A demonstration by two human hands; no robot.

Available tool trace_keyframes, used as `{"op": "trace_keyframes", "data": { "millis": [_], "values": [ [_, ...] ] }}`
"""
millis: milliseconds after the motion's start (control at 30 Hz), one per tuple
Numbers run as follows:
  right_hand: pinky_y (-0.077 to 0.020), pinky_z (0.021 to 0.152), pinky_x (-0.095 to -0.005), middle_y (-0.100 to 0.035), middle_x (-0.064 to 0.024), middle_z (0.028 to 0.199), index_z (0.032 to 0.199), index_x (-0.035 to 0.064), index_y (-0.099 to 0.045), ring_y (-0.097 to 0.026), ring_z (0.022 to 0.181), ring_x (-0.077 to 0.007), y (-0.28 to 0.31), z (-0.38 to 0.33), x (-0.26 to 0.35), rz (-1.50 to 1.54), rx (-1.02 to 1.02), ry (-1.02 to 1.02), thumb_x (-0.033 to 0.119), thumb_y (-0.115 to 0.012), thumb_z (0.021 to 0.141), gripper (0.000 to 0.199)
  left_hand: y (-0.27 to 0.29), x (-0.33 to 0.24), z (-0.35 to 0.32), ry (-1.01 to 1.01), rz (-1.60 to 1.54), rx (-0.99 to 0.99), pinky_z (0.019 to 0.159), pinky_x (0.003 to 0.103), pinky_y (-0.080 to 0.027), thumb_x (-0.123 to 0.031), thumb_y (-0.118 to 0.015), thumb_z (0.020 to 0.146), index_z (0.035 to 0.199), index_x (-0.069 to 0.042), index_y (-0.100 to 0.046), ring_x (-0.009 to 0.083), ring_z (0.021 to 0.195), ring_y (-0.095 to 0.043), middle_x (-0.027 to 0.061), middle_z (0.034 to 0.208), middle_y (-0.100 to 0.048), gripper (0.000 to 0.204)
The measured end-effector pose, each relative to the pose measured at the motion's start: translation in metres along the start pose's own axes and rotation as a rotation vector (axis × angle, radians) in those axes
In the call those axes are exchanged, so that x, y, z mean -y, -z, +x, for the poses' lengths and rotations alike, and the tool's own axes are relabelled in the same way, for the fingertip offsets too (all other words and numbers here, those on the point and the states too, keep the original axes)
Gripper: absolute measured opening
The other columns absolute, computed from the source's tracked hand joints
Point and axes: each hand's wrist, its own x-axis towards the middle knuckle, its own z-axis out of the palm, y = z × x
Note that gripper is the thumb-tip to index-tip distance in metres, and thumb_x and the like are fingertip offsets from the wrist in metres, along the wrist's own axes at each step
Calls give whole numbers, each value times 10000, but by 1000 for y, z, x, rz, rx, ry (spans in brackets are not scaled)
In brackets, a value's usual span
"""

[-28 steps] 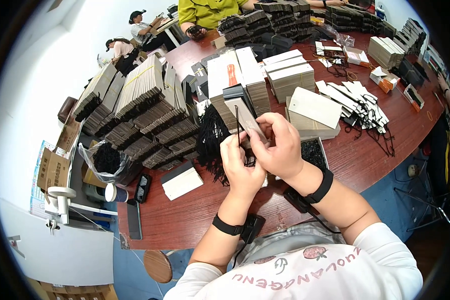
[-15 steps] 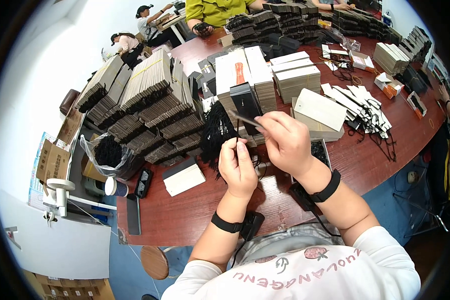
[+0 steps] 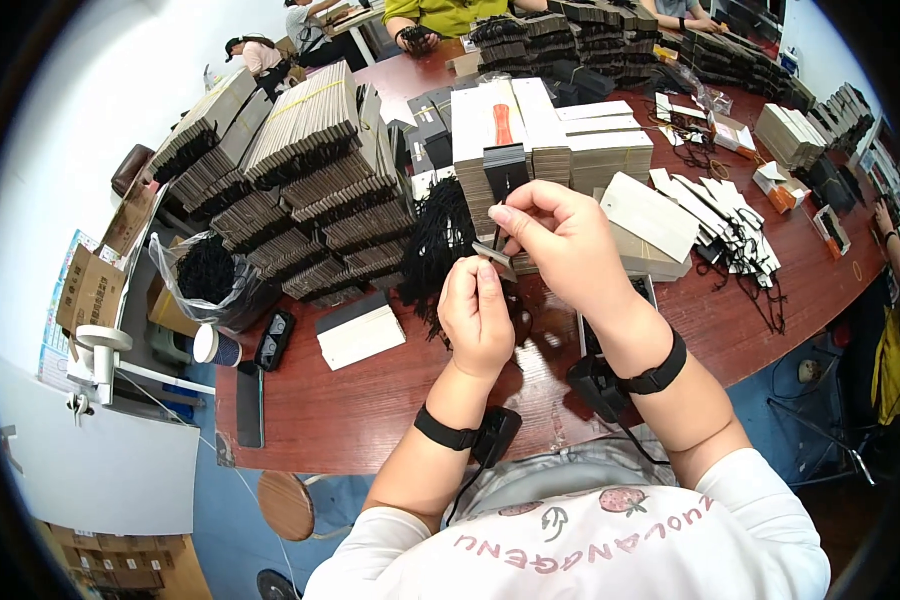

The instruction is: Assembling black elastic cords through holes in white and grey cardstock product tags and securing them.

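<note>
Above the table's near edge, my left hand (image 3: 478, 318) is closed, with thumb and finger pinching the end of a thin grey card tag (image 3: 494, 257). Just above it, my right hand (image 3: 562, 240) is closed too, its thumb and forefinger pinched on what looks like a black cord (image 3: 497, 236) running to the tag; the fingers partly hide it. Behind my hands, black tags (image 3: 508, 178) lean on a tall stack of white cards (image 3: 473, 130), with an orange-red object (image 3: 501, 124) on top. To the left hangs a bunch of black cords (image 3: 438, 235).
Bundled corded tags (image 3: 315, 150) are piled high at left, near a plastic bag of black cords (image 3: 207, 270). White cards (image 3: 362, 338) lie at front left. Loose corded strips (image 3: 720, 220) spread at right. Across the table a person in a yellow-green top (image 3: 440, 15) sits.
My right hand has come down and left, and its fingertips now pinch above the tag. The tag has dropped to my left fingertips. The view has shifted slightly.
</note>
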Motion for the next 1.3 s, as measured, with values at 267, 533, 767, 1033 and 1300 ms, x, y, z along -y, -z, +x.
{"op": "trace_keyframes", "data": {
  "millis": [267, 533, 767, 1033, 1300],
  "values": [
    [-395, 523, -196, -559, 1, 654, 765, 15, -566, -498, 574, -49, 5, -7, -1, 42, -36, -37, 102, -576, 856, 127, 1, -6, 0, 67, 0, 36, 567, 282, -392, -54, -445, 907, 801, 8, -515, 180, 600, -456, 80, 695, -495, 141],
    [-400, 550, -196, -608, -21, 715, 787, 22, -597, -497, 605, -67, 13, 5, 19, 667, 135, -258, 109, -581, 828, 97, -1, 0, -2, 8, -32, 158, 577, 182, -360, -103, -460, 943, 903, 26, -543, 57, 644, -431, 3, 758, -523, 159],
    [-454, 580, -229, -623, -178, 1060, 1078, -55, -591, -560, 640, -132, 47, -2, 3, 968, 141, -102, -29, -512, 828, 264, -2, -8, -6, 207, -184, 183, 521, 166, -402, -55, -513, 915, 1142, 24, -547, 49, 576, -489, 43, 771, -586, 243],
    [-409, 475, -195, -649, -106, 907, 1019, -9, -596, -529, 529, -90, 68, -10, -41, 1052, -116, -128, 95, -577, 878, 176, -12, -23, -14, 331, -273, 151, 508, 177, -429, 53, -564, 839, 884, -12, -525, 76, 561, -534, 76, 749, -610, 88],
    [-415, 443, -195, -653, -155, 880, 1038, -24, -569, -565, 507, -114, 72, -13, -33, 962, 124, -158, 251, -498, 935, 302, -6, -7, -11, 187, -164, 100, 541, 196, -410, 50, -502, 860, 895, 3, -510, 91, 582, -485, 110, 822, -586, 59]
  ]
}}
